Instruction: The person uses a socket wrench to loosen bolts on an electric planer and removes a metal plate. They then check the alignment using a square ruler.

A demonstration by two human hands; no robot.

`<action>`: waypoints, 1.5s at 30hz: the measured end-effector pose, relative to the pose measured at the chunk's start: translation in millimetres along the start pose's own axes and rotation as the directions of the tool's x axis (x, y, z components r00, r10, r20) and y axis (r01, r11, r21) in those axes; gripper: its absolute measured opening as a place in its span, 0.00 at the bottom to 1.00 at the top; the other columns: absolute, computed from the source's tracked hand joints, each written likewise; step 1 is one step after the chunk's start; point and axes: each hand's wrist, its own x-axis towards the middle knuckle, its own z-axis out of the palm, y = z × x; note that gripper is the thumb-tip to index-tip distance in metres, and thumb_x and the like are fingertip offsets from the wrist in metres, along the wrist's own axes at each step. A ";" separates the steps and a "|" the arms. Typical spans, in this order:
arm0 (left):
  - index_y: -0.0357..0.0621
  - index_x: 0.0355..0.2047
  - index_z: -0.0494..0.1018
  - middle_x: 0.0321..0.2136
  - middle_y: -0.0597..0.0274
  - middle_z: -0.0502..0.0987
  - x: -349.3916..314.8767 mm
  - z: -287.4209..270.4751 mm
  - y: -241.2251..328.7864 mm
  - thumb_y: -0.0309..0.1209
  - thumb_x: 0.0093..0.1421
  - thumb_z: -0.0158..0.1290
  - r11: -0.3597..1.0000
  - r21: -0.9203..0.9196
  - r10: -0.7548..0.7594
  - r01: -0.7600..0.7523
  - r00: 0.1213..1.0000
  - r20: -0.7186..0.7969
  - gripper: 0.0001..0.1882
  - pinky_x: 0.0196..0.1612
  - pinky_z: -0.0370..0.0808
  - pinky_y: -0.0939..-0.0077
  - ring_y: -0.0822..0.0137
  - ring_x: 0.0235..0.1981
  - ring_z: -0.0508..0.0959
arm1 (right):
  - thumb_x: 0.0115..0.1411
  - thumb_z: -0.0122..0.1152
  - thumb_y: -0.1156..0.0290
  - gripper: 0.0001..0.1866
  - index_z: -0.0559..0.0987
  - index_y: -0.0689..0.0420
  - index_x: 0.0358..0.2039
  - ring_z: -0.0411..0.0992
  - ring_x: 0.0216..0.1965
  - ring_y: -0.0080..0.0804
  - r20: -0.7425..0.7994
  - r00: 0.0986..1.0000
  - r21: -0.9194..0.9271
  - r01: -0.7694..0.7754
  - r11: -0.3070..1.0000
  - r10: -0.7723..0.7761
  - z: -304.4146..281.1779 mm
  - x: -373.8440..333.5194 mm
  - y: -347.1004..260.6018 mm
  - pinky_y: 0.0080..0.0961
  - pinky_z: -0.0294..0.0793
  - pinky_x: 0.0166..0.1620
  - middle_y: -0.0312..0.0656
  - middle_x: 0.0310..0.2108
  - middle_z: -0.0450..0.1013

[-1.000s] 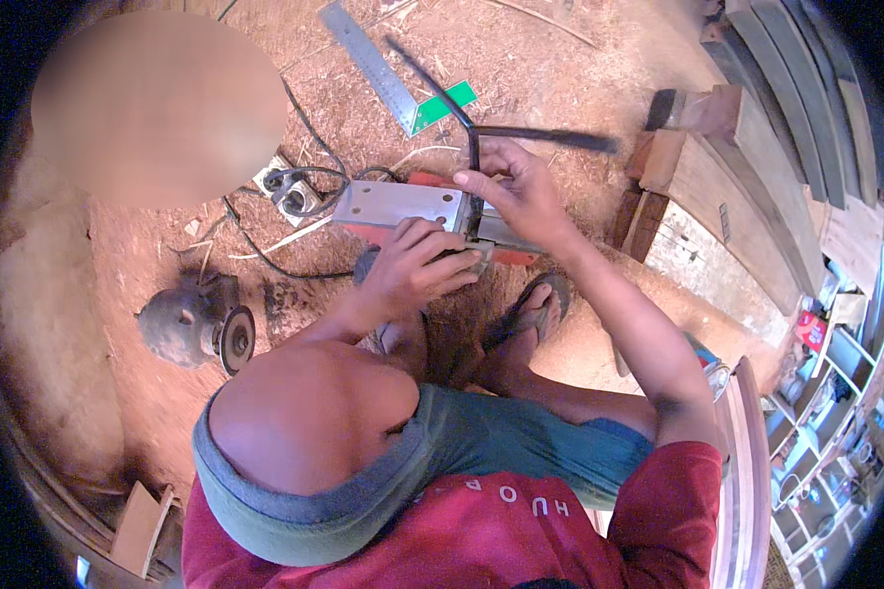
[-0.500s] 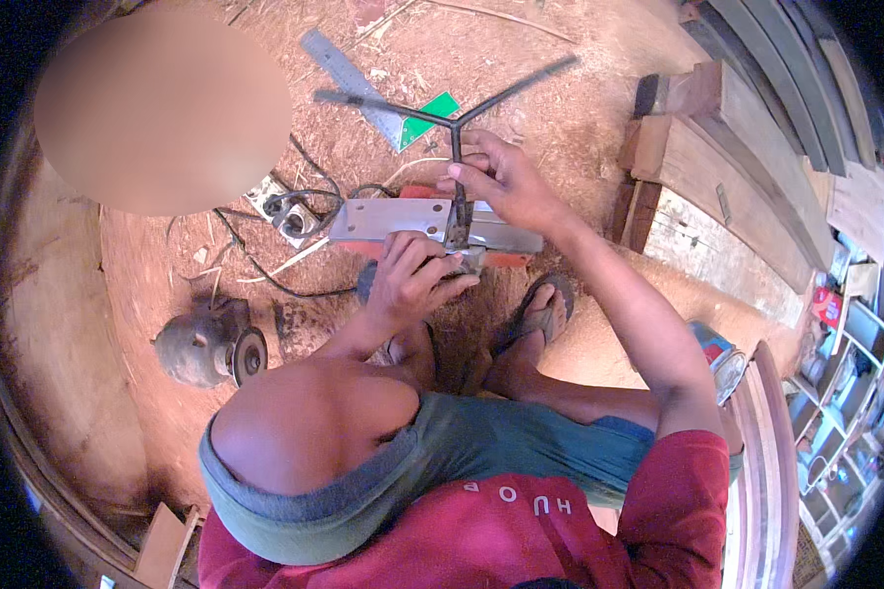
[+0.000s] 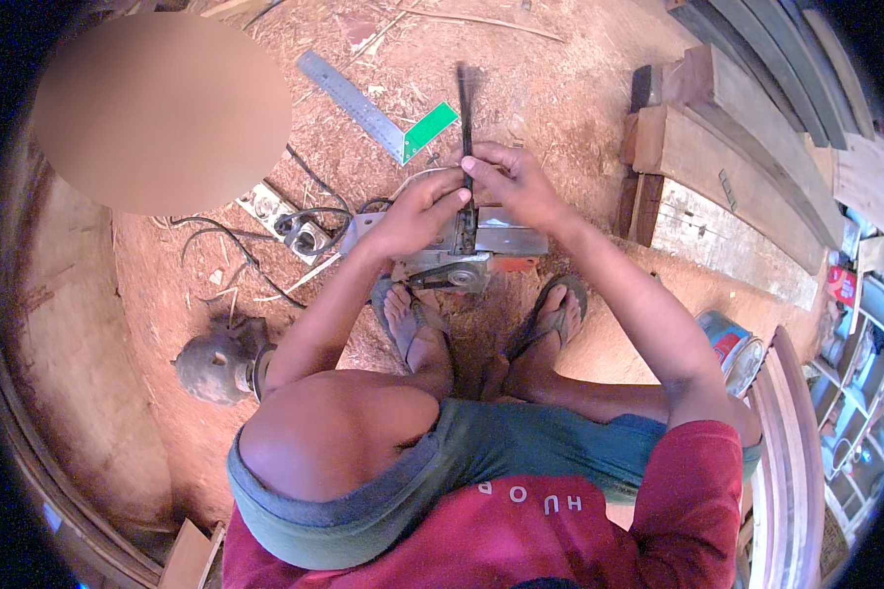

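Observation:
An electric hand planer (image 3: pixel 513 239) lies on the ground in front of me with its metal sole turned up. A dark Y-shaped wrench (image 3: pixel 466 113) stands over the middle of it, its lower end down at the planer. My right hand (image 3: pixel 516 185) pinches the wrench's shaft, thumb against it. My left hand (image 3: pixel 417 218) closes on the same shaft from the other side, just above the sole. The wrench's upper arms are smeared by motion and look lined up. Where its lower tip meets the planer is hard to make out.
A try square (image 3: pixel 354 103) with a green handle lies beyond the planer. A socket strip (image 3: pixel 283 221) with black cables sits to the left, near a dark grinder (image 3: pixel 216 368). Thick timber beams (image 3: pixel 732 182) are stacked at right, with a tin can (image 3: pixel 732 348) nearer me.
My left hand has moved up from the planer's near side to the wrench shaft. The wrench has turned, so its spread arms now appear in line. My view has shifted slightly.

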 end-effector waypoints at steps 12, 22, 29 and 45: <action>0.32 0.44 0.80 0.37 0.62 0.84 7.5 17.3 -17.6 0.27 0.69 0.60 0.979 0.008 -0.200 0.203 0.971 -0.135 0.09 0.47 0.77 0.77 0.77 0.40 0.80 | 0.76 0.53 0.53 0.24 0.82 0.62 0.52 0.76 0.45 0.27 0.118 0.993 -0.014 -0.026 1.000 0.028 -5.3 -1.5 -2.9 0.30 0.77 0.51 0.40 0.41 0.79; 0.33 0.52 0.80 0.36 0.66 0.84 6.5 -0.2 -7.8 0.31 0.69 0.61 0.993 -0.066 -0.094 0.094 0.996 -0.008 0.16 0.42 0.78 0.76 0.78 0.37 0.79 | 0.79 0.50 0.58 0.23 0.77 0.63 0.61 0.75 0.53 0.24 0.198 0.968 0.077 -0.172 0.982 0.154 -5.9 -3.0 -6.6 0.26 0.76 0.57 0.39 0.50 0.80; 0.33 0.50 0.82 0.39 0.65 0.85 11.0 11.2 -2.0 0.29 0.69 0.61 0.988 0.070 -0.130 0.139 0.984 -0.124 0.13 0.44 0.79 0.76 0.77 0.40 0.80 | 0.79 0.49 0.59 0.22 0.78 0.63 0.60 0.75 0.53 0.25 0.187 0.980 0.080 -0.078 0.994 0.062 -9.6 -5.7 -5.6 0.27 0.75 0.59 0.41 0.53 0.79; 0.34 0.50 0.82 0.42 0.62 0.85 13.9 8.5 -5.2 0.25 0.68 0.61 0.974 -0.211 -0.107 0.087 0.991 -0.083 0.12 0.49 0.79 0.74 0.72 0.45 0.81 | 0.77 0.52 0.55 0.23 0.82 0.62 0.54 0.76 0.48 0.30 0.105 0.992 -0.008 0.076 0.997 -0.075 -10.1 -5.7 4.7 0.33 0.75 0.55 0.42 0.48 0.81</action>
